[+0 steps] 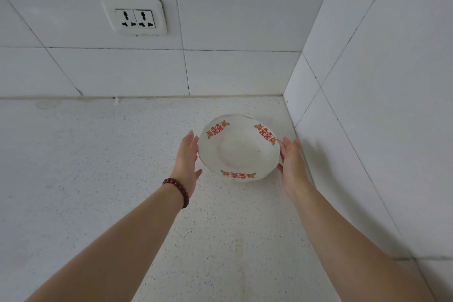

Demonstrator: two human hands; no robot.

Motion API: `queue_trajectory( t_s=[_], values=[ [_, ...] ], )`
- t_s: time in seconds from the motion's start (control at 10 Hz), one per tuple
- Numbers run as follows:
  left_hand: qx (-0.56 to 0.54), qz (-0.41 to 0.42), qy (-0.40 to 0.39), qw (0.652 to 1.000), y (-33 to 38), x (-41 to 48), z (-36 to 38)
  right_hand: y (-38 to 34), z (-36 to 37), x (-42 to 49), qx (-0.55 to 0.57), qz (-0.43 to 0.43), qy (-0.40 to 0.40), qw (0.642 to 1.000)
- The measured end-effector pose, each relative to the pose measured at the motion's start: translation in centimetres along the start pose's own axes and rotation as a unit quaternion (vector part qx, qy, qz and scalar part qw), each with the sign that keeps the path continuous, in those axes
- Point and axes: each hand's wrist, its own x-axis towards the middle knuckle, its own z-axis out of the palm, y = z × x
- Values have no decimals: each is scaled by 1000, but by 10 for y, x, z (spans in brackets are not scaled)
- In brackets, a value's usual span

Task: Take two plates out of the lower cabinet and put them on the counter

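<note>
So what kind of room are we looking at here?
Probably a home kitchen corner: a speckled counter, white tiled walls with a double socket, and a decorated plate.

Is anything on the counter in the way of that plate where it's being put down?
Nothing visible is. The plate is between the left hand and right hand, over the speckled counter near the corner. Only the tiled wall stands close on the right.

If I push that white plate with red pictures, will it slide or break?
The white ceramic-looking plate with red patterns would probably slide easily on the smooth speckled counter. It looks stiff and glazed, so likely breakable if dropped. Being wide and low, it should not tip.
</note>
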Motion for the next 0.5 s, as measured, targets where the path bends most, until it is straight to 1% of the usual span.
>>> queue_trajectory(
  t_s=[0.3, 0.4, 0.5],
  values=[
    [3, 3, 10, 1000, -1, 5, 5, 2, 3, 6, 10, -4, -15, 1000],
    [12, 11, 12, 1000, -2, 5, 5, 2, 3, 7, 18, -5, -13, 1000],
    [19, 32, 32, 999, -1, 0, 5, -3, 3, 4, 24, -20, 3, 1000]
  ],
)
